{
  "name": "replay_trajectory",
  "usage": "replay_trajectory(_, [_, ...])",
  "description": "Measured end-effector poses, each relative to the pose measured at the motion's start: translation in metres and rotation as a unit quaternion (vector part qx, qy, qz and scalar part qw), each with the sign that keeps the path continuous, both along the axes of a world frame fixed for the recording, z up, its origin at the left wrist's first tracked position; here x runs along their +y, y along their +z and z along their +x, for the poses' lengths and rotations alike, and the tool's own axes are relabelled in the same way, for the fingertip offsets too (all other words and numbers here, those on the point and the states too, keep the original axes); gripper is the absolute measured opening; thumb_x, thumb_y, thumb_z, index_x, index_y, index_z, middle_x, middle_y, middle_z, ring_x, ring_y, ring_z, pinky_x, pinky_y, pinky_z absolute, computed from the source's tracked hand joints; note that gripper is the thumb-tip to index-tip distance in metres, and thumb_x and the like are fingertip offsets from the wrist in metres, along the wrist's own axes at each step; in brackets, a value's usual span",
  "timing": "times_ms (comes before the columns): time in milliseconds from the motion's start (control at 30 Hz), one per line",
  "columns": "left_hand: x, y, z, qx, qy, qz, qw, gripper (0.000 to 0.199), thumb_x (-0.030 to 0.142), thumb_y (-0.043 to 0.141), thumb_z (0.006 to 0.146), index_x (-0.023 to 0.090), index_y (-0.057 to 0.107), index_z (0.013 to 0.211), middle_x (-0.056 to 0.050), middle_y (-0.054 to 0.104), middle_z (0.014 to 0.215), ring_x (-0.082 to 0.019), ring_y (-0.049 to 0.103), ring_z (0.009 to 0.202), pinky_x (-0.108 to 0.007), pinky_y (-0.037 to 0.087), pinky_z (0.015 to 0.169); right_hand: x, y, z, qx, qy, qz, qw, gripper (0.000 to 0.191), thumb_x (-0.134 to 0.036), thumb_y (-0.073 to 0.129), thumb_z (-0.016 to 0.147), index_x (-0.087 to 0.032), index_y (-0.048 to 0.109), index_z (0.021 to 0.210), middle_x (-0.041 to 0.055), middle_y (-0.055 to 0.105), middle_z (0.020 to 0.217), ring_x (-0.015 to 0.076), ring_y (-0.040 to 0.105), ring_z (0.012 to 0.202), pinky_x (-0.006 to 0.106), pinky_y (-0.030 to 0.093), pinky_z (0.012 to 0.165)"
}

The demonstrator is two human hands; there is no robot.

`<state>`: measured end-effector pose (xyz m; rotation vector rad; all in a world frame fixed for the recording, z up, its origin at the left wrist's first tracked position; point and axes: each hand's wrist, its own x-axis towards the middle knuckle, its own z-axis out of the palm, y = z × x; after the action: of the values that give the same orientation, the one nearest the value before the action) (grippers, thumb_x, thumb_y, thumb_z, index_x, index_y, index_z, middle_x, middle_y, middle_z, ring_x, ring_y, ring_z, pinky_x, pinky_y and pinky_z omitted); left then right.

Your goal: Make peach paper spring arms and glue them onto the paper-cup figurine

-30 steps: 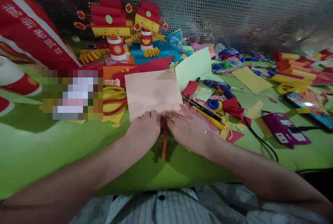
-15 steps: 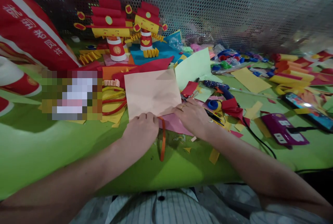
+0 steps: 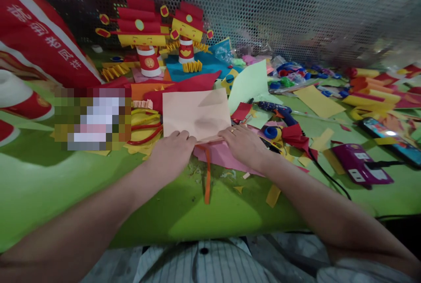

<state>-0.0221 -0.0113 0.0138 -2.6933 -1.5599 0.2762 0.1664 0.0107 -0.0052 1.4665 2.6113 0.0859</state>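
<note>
A pale peach sheet of paper (image 3: 197, 109) stands tilted up in front of me, with a narrow fold along its near edge. My left hand (image 3: 174, 149) has its fingers closed on the left part of that edge. The right part is gripped by my right hand (image 3: 243, 145), which wears a ring. Under the sheet lies a pink paper (image 3: 219, 158), and an orange paper strip (image 3: 207, 177) hangs toward the table's front edge. Just beyond the sheet on the right stands a folded pale green sheet (image 3: 251, 85).
Two red and yellow paper figures (image 3: 149, 61) (image 3: 186, 50) stand at the back. Scissors with red handles (image 3: 146, 136) lie left of the sheet. At right are a blue glue gun (image 3: 274, 107), paper scraps, a purple power bank (image 3: 360, 164) and a phone (image 3: 391, 140). Paper cups (image 3: 26, 101) are far left.
The peach sheet's near edge now shows a narrow fold. Both hands have shifted slightly up along it, and more of the pink paper shows below.
</note>
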Motion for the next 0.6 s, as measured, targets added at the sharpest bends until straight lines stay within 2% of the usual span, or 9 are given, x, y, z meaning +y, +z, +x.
replay_trajectory(167, [0.007,-0.001,-0.005,-0.019,0.014,-0.029,0.999,0.022,0.008,0.040,0.082,0.015,0.060,0.086,-0.007,0.062,0.082,-0.023,0.061,0.082,-0.029,0.046,0.058,-0.002,-0.002,0.002,0.018,-0.008,-0.012,1.000,0.036,-0.003,0.037,0.082,-0.012,0.057,0.110,0.0115,0.066,0.104,0.0215,0.059,0.096,0.032,0.038,0.082])
replay_trajectory(367, [0.014,-0.006,-0.008,-0.059,0.039,-0.036,0.997,0.023,0.015,0.036,0.087,0.017,0.059,0.088,-0.006,0.065,0.087,-0.021,0.061,0.078,-0.029,0.042,0.056,-0.001,0.000,0.000,0.005,0.002,-0.009,1.000,0.031,-0.005,0.038,0.083,-0.012,0.060,0.104,0.0126,0.066,0.099,0.0213,0.060,0.090,0.031,0.039,0.078])
replay_trajectory(500, [0.014,-0.009,-0.007,-0.058,0.044,-0.025,0.997,0.023,0.015,0.036,0.087,0.017,0.059,0.089,-0.005,0.065,0.088,-0.020,0.060,0.079,-0.028,0.041,0.056,0.000,0.001,-0.003,-0.008,-0.005,-0.011,1.000,0.032,-0.006,0.039,0.084,-0.015,0.063,0.103,0.0122,0.064,0.104,0.0211,0.059,0.093,0.032,0.038,0.078])
replay_trajectory(600, [0.013,-0.009,-0.006,-0.040,0.040,0.001,0.998,0.024,0.017,0.036,0.088,0.017,0.060,0.089,-0.007,0.064,0.086,-0.022,0.059,0.082,-0.029,0.042,0.057,-0.001,0.000,-0.003,-0.007,-0.002,0.002,1.000,0.030,-0.007,0.041,0.084,-0.017,0.065,0.099,0.0114,0.065,0.101,0.0207,0.058,0.092,0.032,0.038,0.077])
